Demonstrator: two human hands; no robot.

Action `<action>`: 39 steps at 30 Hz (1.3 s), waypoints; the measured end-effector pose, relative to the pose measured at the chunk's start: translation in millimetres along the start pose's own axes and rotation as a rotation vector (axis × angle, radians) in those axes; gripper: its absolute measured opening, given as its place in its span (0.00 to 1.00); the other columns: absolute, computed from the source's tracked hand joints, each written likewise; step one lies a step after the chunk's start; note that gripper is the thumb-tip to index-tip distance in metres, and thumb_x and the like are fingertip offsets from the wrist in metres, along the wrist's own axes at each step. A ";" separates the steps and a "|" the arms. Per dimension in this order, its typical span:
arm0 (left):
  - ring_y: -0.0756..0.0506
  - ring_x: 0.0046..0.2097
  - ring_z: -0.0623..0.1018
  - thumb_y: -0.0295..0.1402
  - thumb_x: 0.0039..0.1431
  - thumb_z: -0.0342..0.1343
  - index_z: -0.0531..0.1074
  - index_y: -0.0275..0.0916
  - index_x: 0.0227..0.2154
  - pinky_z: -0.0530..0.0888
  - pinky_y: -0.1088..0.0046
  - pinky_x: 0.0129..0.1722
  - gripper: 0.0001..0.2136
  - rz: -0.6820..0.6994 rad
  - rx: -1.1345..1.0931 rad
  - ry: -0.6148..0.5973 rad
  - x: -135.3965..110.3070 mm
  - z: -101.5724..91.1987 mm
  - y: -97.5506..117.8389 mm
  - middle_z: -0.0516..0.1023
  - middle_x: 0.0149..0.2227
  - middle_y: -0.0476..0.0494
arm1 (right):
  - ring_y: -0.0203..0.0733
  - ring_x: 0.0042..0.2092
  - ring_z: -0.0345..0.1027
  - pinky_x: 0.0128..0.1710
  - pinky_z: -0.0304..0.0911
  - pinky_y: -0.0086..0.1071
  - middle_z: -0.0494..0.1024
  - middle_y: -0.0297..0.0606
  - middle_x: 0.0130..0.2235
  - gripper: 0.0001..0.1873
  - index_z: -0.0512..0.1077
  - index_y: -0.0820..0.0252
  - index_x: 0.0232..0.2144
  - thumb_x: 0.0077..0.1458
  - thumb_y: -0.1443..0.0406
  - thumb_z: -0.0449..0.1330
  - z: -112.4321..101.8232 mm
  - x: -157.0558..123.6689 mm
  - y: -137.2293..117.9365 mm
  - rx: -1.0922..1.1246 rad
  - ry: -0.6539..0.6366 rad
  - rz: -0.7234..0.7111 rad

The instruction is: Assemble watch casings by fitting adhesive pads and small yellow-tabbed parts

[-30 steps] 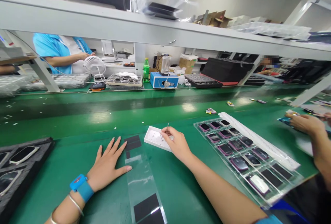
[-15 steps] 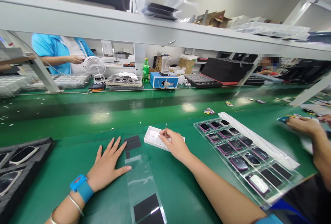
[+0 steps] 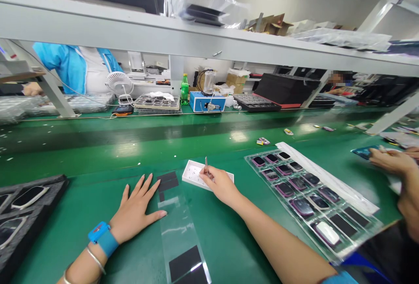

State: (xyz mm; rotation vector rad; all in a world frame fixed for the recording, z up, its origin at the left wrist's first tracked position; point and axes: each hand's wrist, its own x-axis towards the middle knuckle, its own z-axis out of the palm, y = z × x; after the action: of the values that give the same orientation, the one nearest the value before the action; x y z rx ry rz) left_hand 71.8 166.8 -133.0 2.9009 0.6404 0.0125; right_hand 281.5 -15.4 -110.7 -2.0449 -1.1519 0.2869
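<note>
A green workbench (image 3: 98,144) is shown in the head view. Right of a small white tray (image 3: 193,174), a clear tray of dark parts (image 3: 327,214) is laid out, and beyond it a co-worker's hand (image 3: 389,160) is seen. Well left of the white tray sits a black foam tray (image 3: 32,205). A clear film strip (image 3: 178,227) lies just in front of the white tray. The left hand (image 3: 135,209) is spread flat beside the strip, with its thumb tip on the strip's edge. Tweezers (image 3: 206,164) are pinched in the right hand (image 3: 221,183) over the white tray. What their tips hold is too small to tell.
</note>
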 end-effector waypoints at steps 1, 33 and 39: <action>0.34 0.65 0.43 0.59 0.51 0.43 0.46 0.48 0.62 0.45 0.41 0.58 0.38 -0.001 0.002 -0.001 -0.1 -0.1 0.0 0.42 0.65 0.44 | 0.38 0.32 0.66 0.33 0.57 0.30 0.75 0.34 0.31 0.10 0.69 0.57 0.32 0.57 0.60 0.51 0.0 -0.2 0.0 -0.003 -0.002 0.001; 0.34 0.65 0.43 0.58 0.51 0.44 0.46 0.47 0.62 0.46 0.41 0.58 0.37 0.008 -0.013 0.006 -1.7 -1.5 0.6 0.42 0.65 0.43 | 0.34 0.24 0.58 0.24 0.50 0.27 0.65 0.30 0.22 0.10 0.63 0.57 0.23 0.55 0.61 0.51 -1.7 -2.8 -7.6 -0.056 0.108 -0.025; 0.33 0.65 0.44 0.58 0.51 0.45 0.47 0.48 0.61 0.47 0.41 0.58 0.37 0.003 -0.012 0.009 -1.2 -1.4 1.0 0.43 0.65 0.43 | 0.35 0.24 0.58 0.24 0.50 0.27 0.66 0.30 0.22 0.10 0.65 0.57 0.24 0.54 0.60 0.51 -2.5 -2.5 -5.9 -0.050 0.143 -0.018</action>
State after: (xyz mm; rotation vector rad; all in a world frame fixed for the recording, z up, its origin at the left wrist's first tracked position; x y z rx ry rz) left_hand 71.0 165.7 -131.4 2.8922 0.6355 0.0302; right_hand 277.6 -16.9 -105.3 -2.0618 -1.0992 0.1018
